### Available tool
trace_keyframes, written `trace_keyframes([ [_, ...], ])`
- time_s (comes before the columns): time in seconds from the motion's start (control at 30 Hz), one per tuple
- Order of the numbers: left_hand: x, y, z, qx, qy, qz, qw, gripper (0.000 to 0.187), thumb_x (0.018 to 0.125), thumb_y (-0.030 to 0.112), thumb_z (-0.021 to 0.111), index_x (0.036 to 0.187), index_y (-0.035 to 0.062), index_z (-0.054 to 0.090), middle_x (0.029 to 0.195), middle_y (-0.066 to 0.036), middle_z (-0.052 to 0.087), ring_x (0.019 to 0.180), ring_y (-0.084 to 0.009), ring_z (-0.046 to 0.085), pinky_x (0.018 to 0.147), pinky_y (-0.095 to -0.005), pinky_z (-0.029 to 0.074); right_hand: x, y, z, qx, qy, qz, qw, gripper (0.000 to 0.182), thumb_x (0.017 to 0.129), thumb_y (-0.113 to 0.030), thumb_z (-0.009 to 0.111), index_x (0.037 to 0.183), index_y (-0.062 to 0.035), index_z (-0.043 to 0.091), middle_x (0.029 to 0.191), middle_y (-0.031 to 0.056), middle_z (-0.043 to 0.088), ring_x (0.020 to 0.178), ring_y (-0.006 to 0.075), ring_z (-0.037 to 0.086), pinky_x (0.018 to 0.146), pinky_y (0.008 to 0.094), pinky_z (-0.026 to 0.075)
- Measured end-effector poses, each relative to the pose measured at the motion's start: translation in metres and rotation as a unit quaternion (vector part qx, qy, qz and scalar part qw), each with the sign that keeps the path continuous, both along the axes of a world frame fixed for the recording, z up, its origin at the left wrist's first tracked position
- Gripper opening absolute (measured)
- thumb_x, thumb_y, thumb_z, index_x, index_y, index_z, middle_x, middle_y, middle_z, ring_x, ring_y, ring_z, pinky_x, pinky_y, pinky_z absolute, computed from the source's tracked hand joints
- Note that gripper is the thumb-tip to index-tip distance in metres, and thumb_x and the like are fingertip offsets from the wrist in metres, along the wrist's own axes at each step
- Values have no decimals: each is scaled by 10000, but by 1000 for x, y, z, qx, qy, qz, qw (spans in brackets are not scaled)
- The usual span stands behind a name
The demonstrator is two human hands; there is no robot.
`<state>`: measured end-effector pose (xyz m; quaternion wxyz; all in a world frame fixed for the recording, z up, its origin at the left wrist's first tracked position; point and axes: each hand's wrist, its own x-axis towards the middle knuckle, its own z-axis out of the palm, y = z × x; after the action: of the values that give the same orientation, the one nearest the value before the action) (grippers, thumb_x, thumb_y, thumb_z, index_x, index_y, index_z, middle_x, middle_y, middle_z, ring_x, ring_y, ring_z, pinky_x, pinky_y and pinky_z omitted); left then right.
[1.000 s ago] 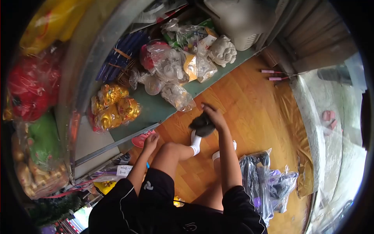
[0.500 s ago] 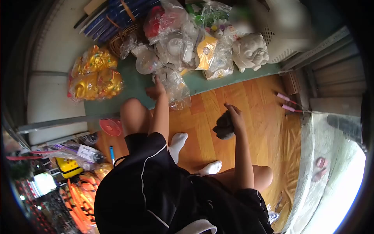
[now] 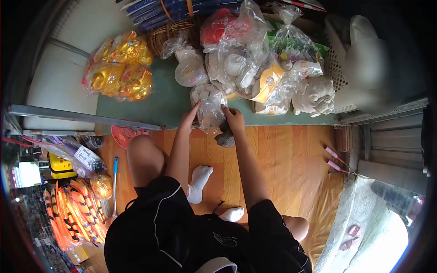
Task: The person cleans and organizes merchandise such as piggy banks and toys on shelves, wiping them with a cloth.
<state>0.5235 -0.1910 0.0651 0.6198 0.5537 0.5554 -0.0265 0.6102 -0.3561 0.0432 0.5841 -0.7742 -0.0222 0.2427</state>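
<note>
A clear plastic bag (image 3: 210,111) with whitish things inside lies at the front edge of the green shelf. My left hand (image 3: 188,120) grips its left side, thumb uppermost and the other fingers partly hidden. On the bag's right side is my right hand (image 3: 234,121), its thumb against the plastic. Bunched under that same hand is a dark grey cloth (image 3: 225,138), hanging over the wooden floor. Directly behind the bag sit more bagged white pieces (image 3: 234,64) and a round clear packet (image 3: 190,73).
Bagged golden figurines (image 3: 123,75) sit left on the shelf (image 3: 168,107). A white pig figure (image 3: 314,96) and a perforated basket (image 3: 336,59) stand right. A metal rail (image 3: 86,119) crosses at left. A pink fan (image 3: 123,135) and orange striped items (image 3: 73,214) are lower left.
My right hand has moved left and forward with the grey cloth, from above the floor to the plastic bag. My left hand has come onto the bag's left side. The view has shifted.
</note>
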Motion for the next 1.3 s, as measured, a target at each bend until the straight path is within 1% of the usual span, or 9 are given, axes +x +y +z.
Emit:
trace_keyframes([
  [0.13, -4, -12, 13, -67, -25, 1, 997, 740, 571, 641, 583, 972, 20, 536, 827, -83, 567, 675, -151, 521, 573, -285, 400, -4, 4, -15, 70, 76, 2, 995, 544, 670, -432, 619, 910, 54, 572, 846, 171, 594, 810, 238, 568, 728, 298, 419],
  [0.27, -6, -21, -5, -69, -79, 3, 994, 677, 621, 562, 598, 1018, 21, 507, 849, -81, 561, 691, -165, 537, 575, -294, 428, -11, -9, 10, 105, 96, 36, 989, 435, 706, -344, 623, 865, 59, 580, 788, 127, 587, 717, 154, 529, 660, 266, 416],
  [0.33, -13, -19, -31, -102, -162, 88, 978, 587, 675, 431, 607, 1065, 14, 472, 886, -83, 551, 751, -182, 544, 619, -317, 448, -19, -16, 11, 98, 97, 53, 989, 410, 720, -324, 616, 862, 58, 581, 768, 108, 583, 685, 129, 513, 632, 259, 414],
  [0.63, -45, -38, 0, -68, -217, 64, 972, 491, 723, 286, 561, 1104, 7, 427, 975, -109, 522, 875, -205, 531, 718, -314, 447, -55, -48, 47, 217, 145, 32, 965, 336, 707, -274, 646, 782, 46, 574, 697, 48, 555, 604, 81, 462, 541, 231, 389],
  [0.7, -57, -42, 3, -117, -253, 72, 958, 481, 737, 295, 538, 1109, 14, 425, 993, -106, 520, 879, -206, 530, 729, -314, 445, -52, -53, 56, 130, 117, 113, 978, 429, 666, -279, 684, 885, 62, 545, 733, 82, 568, 631, 107, 505, 560, 231, 406],
  [0.9, -65, -45, 15, -172, -294, 58, 938, 476, 757, 326, 497, 1124, 32, 418, 1037, -95, 511, 898, -198, 526, 752, -327, 447, -61, -65, 86, 180, 143, 97, 968, 683, 627, -306, 708, 1097, 83, 400, 966, 144, 523, 823, 193, 531, 719, 266, 427],
  [1.1, -36, -64, 50, -216, -283, -100, 929, 546, 705, 298, 559, 1143, 15, 396, 1047, -87, 505, 914, -195, 522, 736, -332, 460, -64, -100, 106, 279, 126, 126, 944, 646, 625, -189, 715, 1123, 44, 377, 986, 116, 531, 909, 190, 507, 779, 299, 400],
  [1.17, -23, -76, 61, -239, -382, -188, 873, 594, 655, 247, 609, 1152, 9, 386, 1053, -89, 504, 931, -194, 515, 770, -316, 446, -68, -117, 113, 250, 103, 105, 957, 557, 631, -119, 703, 1077, 30, 405, 976, 107, 533, 911, 187, 511, 769, 300, 414],
  [1.3, 15, -94, 72, -270, -361, -322, 832, 687, 599, 211, 652, 1180, 6, 348, 1090, -98, 479, 993, -205, 480, 834, -311, 406, -72, -151, 143, 274, 100, 29, 956, 545, 603, -36, 702, 1061, 27, 415, 977, 103, 530, 887, 176, 524, 768, 297, 434],
])
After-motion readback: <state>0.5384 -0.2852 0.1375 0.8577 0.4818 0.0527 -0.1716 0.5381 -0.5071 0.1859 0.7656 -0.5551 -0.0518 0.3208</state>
